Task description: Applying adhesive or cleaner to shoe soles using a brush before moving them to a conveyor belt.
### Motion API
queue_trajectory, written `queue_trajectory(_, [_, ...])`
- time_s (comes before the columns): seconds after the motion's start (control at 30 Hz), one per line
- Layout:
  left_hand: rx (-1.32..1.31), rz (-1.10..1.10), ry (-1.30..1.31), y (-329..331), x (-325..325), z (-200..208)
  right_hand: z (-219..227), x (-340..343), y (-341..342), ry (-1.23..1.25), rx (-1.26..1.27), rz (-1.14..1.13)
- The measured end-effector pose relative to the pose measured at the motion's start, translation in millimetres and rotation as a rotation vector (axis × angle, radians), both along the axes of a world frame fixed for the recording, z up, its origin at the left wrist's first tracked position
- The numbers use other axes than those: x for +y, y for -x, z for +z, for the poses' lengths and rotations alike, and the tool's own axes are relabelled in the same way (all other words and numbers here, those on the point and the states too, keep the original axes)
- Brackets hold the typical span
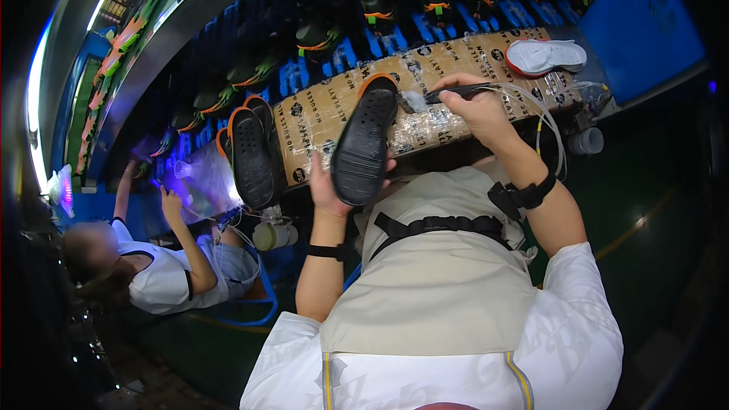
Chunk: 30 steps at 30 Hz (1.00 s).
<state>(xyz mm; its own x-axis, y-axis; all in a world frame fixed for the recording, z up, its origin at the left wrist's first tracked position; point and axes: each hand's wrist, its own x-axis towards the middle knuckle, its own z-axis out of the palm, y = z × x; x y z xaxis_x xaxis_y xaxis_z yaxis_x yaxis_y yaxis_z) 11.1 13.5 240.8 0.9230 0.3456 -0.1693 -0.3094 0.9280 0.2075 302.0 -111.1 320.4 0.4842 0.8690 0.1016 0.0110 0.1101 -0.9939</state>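
Black rubber, studded with small holes: a shoe sole (364, 140) held upright over the cardboard-covered bench (319, 118), toe end pointing away, gripped from below by the left hand (328, 182); just right, the right hand (478, 110) clasps a slim black tool (456, 93) at its toe.

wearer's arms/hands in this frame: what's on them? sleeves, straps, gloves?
Both hands are bare, no gloves. The left hand has a black band at the wrist. The right hand has a wider black strap at the wrist with a small black block on it. Forearms are uncovered; short white sleeves end near the elbows. A beige apron with black straps covers the chest.
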Motion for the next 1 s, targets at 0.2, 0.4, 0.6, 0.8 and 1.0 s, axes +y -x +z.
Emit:
queue_trajectory(0.2, [-0.036,0.012,0.069,-45.6,-30.3,-13.6,17.8,35.4,19.2,0.28,-0.178,-0.067])
queue_trajectory(0.4, [0.041,0.068,-0.124,-71.8,-38.0,2.2,22.8,65.1,25.4,0.014,-0.265,-0.248])
queue_trajectory(0.6, [-0.02,0.252,-0.052,-77.9,-16.0,-15.3,37.2,27.5,58.9,-0.055,-0.734,0.1])
queue_trajectory(0.8, [-0.073,0.217,-0.156,-80.7,-24.6,16.2,90.9,2.2,48.7,0.24,-0.699,0.587])
queue_trajectory(1.0, [-0.111,0.097,-0.26,-89.9,-51.2,49.0,70.6,46.8,33.2,-0.153,-0.586,-0.207])
